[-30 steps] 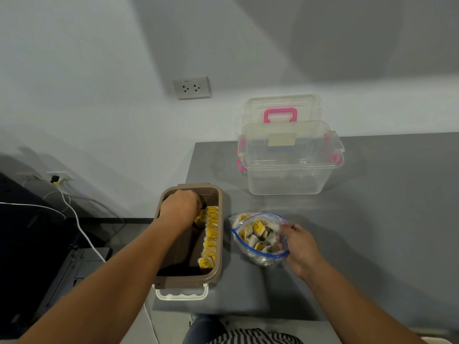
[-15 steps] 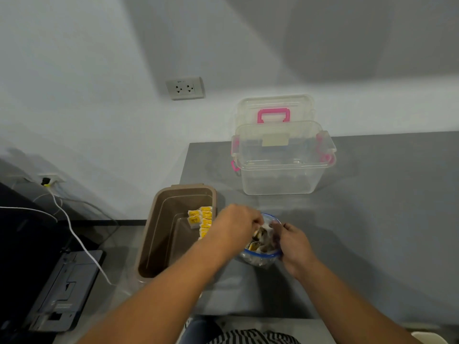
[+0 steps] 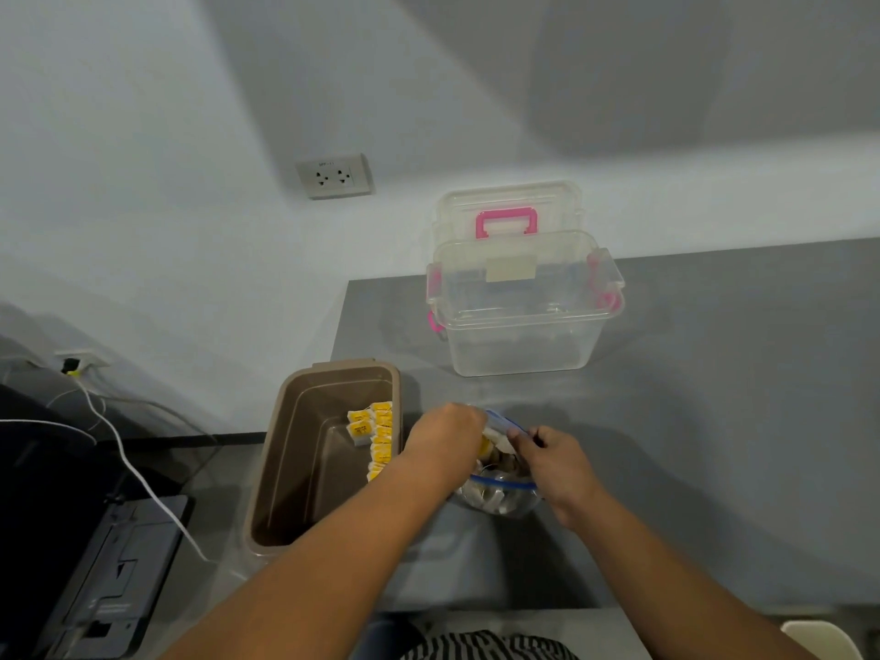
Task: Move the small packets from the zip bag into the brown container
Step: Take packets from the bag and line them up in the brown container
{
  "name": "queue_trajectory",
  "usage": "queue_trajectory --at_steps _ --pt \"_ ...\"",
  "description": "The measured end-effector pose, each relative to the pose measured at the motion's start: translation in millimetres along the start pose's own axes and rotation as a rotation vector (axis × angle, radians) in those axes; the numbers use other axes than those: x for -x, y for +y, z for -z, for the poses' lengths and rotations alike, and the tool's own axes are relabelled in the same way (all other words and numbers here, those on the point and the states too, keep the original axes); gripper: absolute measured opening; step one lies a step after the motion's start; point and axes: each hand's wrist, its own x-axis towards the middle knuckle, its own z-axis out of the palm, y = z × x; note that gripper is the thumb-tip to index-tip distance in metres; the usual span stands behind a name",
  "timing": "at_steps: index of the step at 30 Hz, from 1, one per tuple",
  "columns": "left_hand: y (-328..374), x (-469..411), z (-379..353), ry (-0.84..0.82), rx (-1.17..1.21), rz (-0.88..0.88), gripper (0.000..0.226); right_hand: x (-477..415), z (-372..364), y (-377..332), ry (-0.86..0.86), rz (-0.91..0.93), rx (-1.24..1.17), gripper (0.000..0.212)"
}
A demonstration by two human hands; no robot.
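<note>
The brown container [image 3: 305, 450] stands at the table's left front corner, with several yellow and white small packets [image 3: 376, 433] lined up along its right inner wall. Just right of it lies the clear zip bag [image 3: 500, 497] with a blue rim, holding more packets. My left hand [image 3: 445, 443] reaches into the bag's mouth with its fingers curled down among the packets; what they hold is hidden. My right hand [image 3: 555, 462] pinches the bag's right rim and holds it open.
A clear plastic box [image 3: 524, 321] with pink latches stands behind the bag, its lid [image 3: 507, 209] leaning on the wall. A grey table surface [image 3: 714, 397] extends right. Left of the table are a white cable [image 3: 138, 473], a dark device [image 3: 109, 578] and a wall socket [image 3: 333, 176].
My left hand left the brown container, crossed to the right and went into the zip bag. My right hand has kept hold of the bag's rim.
</note>
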Motion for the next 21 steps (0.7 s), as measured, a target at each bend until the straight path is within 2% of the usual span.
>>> queue_trajectory --at_steps 5,14,21 --pt "3 -2 -1 -0.057 0.017 -0.026 0.026 -6 1 1 0.06 0.031 0.082 0.026" --pt "2 -9 -4 -0.075 -0.02 -0.115 0.052 -14 -4 3 0.081 0.029 0.046 0.024" --pt "-5 -12 -7 -0.066 0.064 -0.142 0.029 -17 -1 4 0.058 0.028 0.031 0.022"
